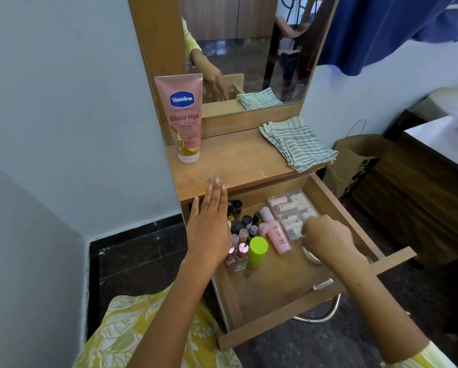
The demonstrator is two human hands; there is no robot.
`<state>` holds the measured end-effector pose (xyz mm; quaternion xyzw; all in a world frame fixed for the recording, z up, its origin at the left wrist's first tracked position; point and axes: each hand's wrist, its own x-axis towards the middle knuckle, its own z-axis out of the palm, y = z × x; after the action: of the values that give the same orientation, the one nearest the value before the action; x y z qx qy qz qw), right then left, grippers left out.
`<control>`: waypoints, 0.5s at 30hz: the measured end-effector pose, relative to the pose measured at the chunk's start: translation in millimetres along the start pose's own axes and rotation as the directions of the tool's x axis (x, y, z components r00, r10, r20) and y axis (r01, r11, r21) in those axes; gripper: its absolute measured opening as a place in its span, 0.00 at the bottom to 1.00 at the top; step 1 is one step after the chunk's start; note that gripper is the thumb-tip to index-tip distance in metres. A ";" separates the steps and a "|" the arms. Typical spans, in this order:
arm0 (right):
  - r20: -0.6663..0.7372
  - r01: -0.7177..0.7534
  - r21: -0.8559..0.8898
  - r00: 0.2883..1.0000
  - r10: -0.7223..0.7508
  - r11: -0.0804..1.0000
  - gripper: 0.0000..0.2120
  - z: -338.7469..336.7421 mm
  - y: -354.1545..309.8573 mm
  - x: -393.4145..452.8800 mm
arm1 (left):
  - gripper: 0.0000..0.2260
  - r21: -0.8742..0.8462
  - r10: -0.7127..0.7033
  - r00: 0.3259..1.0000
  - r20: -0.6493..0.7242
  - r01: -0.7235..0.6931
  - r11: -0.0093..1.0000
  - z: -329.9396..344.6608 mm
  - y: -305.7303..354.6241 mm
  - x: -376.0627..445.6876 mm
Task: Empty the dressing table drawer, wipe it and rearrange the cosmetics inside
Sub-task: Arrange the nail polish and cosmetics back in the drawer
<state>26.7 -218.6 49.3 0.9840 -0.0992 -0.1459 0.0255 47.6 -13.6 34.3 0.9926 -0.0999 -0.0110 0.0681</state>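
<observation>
The wooden drawer (273, 293) of the dressing table is pulled out. At its back left stand several small bottles and nail polishes (245, 229), a lime-capped bottle (257, 252) and a pink bottle (275, 235) lying flat. A clear plastic box (289, 208) of small tubes lies at the back right. My left hand (209, 224) hovers flat, fingers straight, its tips over the tabletop's front edge. My right hand (326, 239) reaches into the drawer with curled fingers at the near end of the clear box, over a white round item (311, 257); whether it grips anything is hidden.
On the tabletop (238, 160) stand a pink Vaseline tube (186, 118) at the left and a folded striped cloth (297, 143) at the right, under the mirror (249, 49). A paper bag (355, 160) and a dark cabinet (421, 192) are to the right.
</observation>
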 end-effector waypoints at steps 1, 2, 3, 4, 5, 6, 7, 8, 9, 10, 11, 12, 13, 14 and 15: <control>-0.052 0.055 0.047 0.997 -0.052 0.997 0.10 -8.9 -9.0 -1.9 | 0.34 0.013 0.008 1.000 -0.007 -0.008 1.000 -0.4 -0.7 -0.1; -0.128 0.123 0.109 0.986 -0.109 0.986 0.10 -16.9 -19.9 -3.8 | 0.33 0.031 0.018 1.000 -0.010 -0.018 0.999 -0.5 -1.7 -0.6; -0.232 0.212 0.171 0.958 -0.170 0.962 0.11 -24.5 -31.9 -5.2 | 0.32 0.049 0.030 0.999 -0.015 -0.029 0.998 -1.4 -3.2 -0.9; -0.349 0.309 0.218 0.911 -0.222 0.926 0.12 -30.1 -44.4 -6.0 | 0.31 0.057 0.043 0.999 -0.030 -0.041 0.998 -3.8 -4.2 -1.1; -0.453 0.396 0.248 0.854 -0.256 0.884 0.13 -34.1 -56.9 -5.5 | 0.29 0.056 0.053 0.997 -0.064 -0.050 0.997 -6.5 -6.2 -1.2; -0.525 0.459 0.267 0.807 -0.271 0.847 0.13 -36.9 -68.4 -2.8 | 0.27 0.037 0.061 0.991 -0.122 -0.057 0.998 -11.1 -8.3 -0.6; -0.568 0.496 0.284 0.777 -0.273 0.820 0.13 -37.7 -77.6 1.4 | 0.26 -0.007 0.065 0.975 -0.211 -0.068 0.998 -17.0 -9.8 0.5; -0.590 0.520 0.294 0.759 -0.276 0.802 0.13 -38.3 -87.1 7.6 | 0.25 -0.051 0.058 0.947 -0.316 -0.078 0.996 -25.3 -12.5 2.3; -0.598 0.531 0.299 0.752 -0.278 0.793 0.13 -38.3 -95.2 13.0 | 0.23 -0.077 0.053 0.903 -0.426 -0.094 0.993 -33.2 -14.9 5.6; -0.606 0.537 0.305 0.746 -0.275 0.787 0.13 -39.1 -102.9 18.5 | 0.22 -0.075 0.055 0.847 -0.529 -0.111 0.991 -42.1 -18.0 10.8; -0.620 0.544 0.312 0.738 -0.267 0.779 0.14 -40.3 -110.0 23.0 | 0.21 -0.047 0.068 0.792 -0.607 -0.121 0.992 -50.9 -21.2 18.0; -0.637 0.552 0.319 0.727 -0.257 0.771 0.14 -41.5 -115.9 25.8 | 0.21 -0.010 0.086 0.757 -0.648 -0.122 0.992 -59.2 -24.4 26.4; -0.652 0.563 0.324 0.715 -0.251 0.760 0.14 -43.7 -121.8 27.9 | 0.22 0.032 0.106 0.732 -0.673 -0.114 0.993 -69.0 -27.8 35.8; -0.662 0.574 0.330 0.707 -0.249 0.750 0.13 -45.4 -127.3 29.2 | 0.22 0.081 0.126 0.719 -0.684 -0.096 0.992 -79.2 -30.6 44.6; -0.666 0.582 0.340 0.704 -0.249 0.739 0.13 -47.5 -131.6 29.9 | 0.23 0.132 0.139 0.720 -0.679 -0.067 0.989 -88.2 -32.8 53.0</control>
<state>93.3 -94.8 75.8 0.9419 0.1123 0.1921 -0.2514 109.1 19.4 116.8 0.9211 -0.1232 0.3655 0.0521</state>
